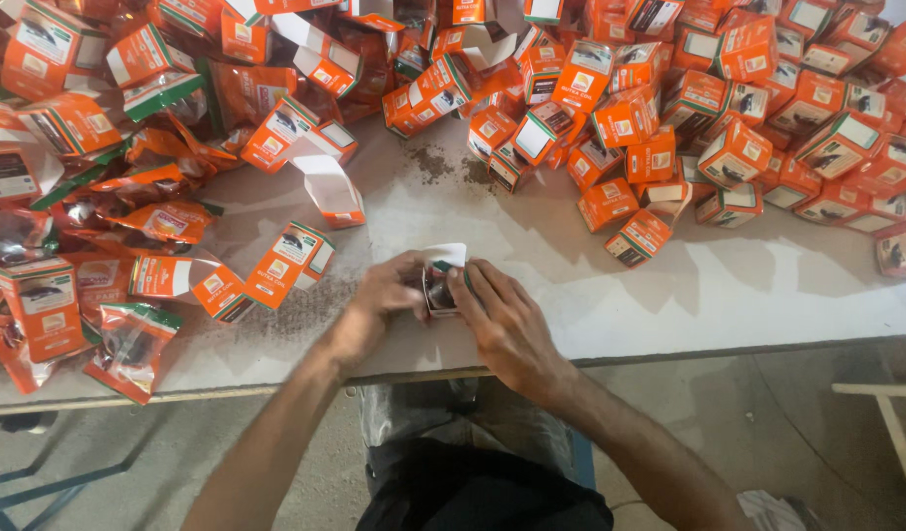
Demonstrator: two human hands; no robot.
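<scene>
Both my hands meet over a small open carton [443,280] near the front edge of the white table [709,295]. My left hand [379,300] grips the carton's left side. My right hand [507,320] covers its right side, fingers curled on it. The carton's white top flap stands up between my fingers. Something dark shows inside the carton; I cannot tell what it is.
A big heap of small orange cartons [728,108] fills the back and right of the table. Orange plastic pouches [128,349] and more cartons [45,305] lie at the left. Dark powder [433,162] is spilled mid-table. My legs are under the table edge.
</scene>
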